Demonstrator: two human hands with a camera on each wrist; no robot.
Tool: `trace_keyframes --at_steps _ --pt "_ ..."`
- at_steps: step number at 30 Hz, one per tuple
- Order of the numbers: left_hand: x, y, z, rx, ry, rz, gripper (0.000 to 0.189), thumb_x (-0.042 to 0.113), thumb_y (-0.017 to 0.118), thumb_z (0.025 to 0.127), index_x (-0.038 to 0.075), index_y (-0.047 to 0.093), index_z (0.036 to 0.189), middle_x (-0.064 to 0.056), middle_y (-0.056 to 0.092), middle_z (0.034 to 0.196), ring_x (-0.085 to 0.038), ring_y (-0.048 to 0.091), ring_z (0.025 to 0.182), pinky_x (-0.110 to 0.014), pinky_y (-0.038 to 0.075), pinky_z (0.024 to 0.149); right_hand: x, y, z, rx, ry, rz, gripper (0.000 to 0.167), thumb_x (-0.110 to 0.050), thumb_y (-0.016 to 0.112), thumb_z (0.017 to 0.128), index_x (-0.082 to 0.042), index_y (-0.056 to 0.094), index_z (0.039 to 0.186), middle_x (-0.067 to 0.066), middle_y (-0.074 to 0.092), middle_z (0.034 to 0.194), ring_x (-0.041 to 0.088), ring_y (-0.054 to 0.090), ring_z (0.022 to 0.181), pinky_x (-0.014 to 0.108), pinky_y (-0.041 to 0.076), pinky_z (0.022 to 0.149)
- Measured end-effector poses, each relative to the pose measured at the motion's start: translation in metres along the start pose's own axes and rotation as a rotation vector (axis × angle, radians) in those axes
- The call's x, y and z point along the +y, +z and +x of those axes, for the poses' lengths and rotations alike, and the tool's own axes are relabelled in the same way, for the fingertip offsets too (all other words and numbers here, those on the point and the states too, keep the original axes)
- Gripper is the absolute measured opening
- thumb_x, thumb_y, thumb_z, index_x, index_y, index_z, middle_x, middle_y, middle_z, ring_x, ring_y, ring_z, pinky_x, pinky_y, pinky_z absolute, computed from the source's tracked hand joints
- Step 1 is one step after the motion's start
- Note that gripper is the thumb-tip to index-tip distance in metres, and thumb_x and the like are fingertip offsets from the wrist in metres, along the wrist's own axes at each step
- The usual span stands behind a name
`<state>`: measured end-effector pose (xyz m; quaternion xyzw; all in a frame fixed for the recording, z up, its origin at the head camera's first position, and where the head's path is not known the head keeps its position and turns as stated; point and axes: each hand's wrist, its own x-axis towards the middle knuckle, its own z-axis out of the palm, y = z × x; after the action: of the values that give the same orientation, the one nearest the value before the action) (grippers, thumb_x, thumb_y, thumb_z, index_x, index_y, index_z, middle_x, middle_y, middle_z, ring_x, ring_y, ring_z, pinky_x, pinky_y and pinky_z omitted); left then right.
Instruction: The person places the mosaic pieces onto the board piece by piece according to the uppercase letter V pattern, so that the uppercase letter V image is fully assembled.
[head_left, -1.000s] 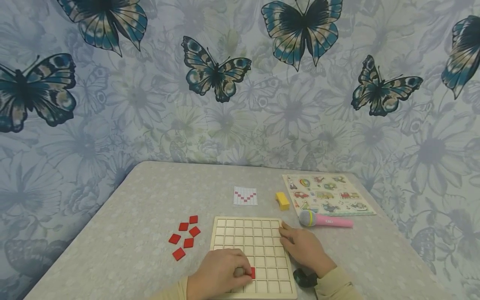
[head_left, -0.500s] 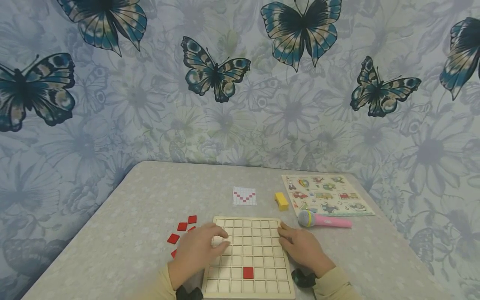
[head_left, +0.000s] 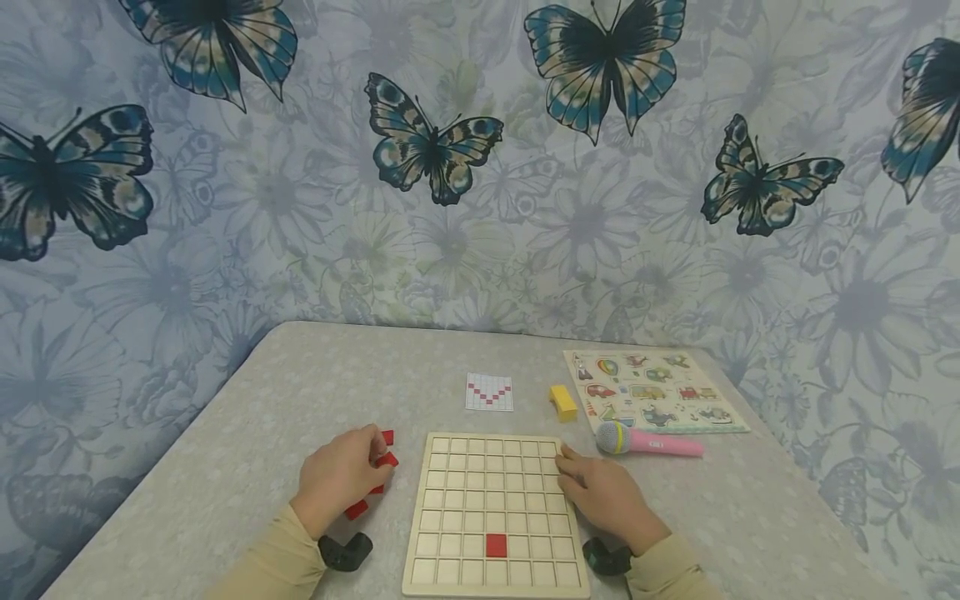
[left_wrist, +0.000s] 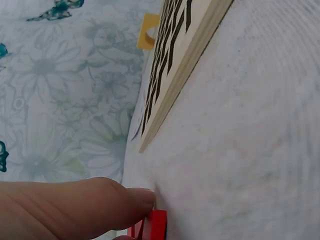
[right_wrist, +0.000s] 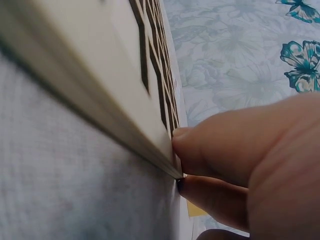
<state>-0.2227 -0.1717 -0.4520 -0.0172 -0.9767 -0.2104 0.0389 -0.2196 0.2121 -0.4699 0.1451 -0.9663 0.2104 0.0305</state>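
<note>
My left hand [head_left: 341, 473] is over the loose red tiles [head_left: 357, 509] left of the wooden grid board [head_left: 450, 500]. Its thumb and a finger bend around a red tile [head_left: 387, 459]. The left wrist view has the thumb [left_wrist: 100, 202] right at a red tile [left_wrist: 159, 224]; whether it is pinched is hidden. My right hand [head_left: 611, 500] rests against the board's right edge near the far corner. In the right wrist view, one finger [right_wrist: 215, 142] lies on the board's rim [right_wrist: 100, 95] and another touches its side. A single red tile [head_left: 497, 546] lies in a square of the board.
Beyond the board lies a white pattern card [head_left: 489, 392] with red squares in a V. A yellow block [head_left: 563, 402], a pink toy microphone [head_left: 652, 439] and a picture puzzle board [head_left: 656, 392] are at the right. The wall [head_left: 480, 250] borders the table's back edge.
My left hand has let go of the red tile in the board's square and moved left to the loose tiles. The right hand has stayed at the board's edge.
</note>
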Motion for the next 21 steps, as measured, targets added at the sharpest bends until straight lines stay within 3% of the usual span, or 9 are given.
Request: trace_keyframes --at_steps 15,21 --pt "0.006 0.01 0.004 0.04 0.023 -0.073 0.019 0.031 0.085 0.083 0.028 0.067 0.088 0.011 0.064 0.071 -0.008 0.054 0.052 -0.031 0.041 0.047 -0.001 -0.001 -0.001 -0.001 -0.012 -0.006 0.037 -0.026 0.065 0.101 -0.012 0.069 0.135 0.004 0.059 0.148 0.034 0.058 0.133 0.053 0.047 0.106" --pt "0.013 0.011 0.0 0.082 0.111 -0.105 0.018 0.033 0.086 0.081 0.033 0.069 0.085 0.011 0.072 0.089 -0.009 0.049 0.057 -0.031 0.04 0.05 -0.001 -0.002 -0.001 -0.002 -0.014 0.008 0.037 -0.025 0.065 0.1 -0.011 0.069 0.135 0.005 0.059 0.148 0.035 0.058 0.133 0.054 0.047 0.106"
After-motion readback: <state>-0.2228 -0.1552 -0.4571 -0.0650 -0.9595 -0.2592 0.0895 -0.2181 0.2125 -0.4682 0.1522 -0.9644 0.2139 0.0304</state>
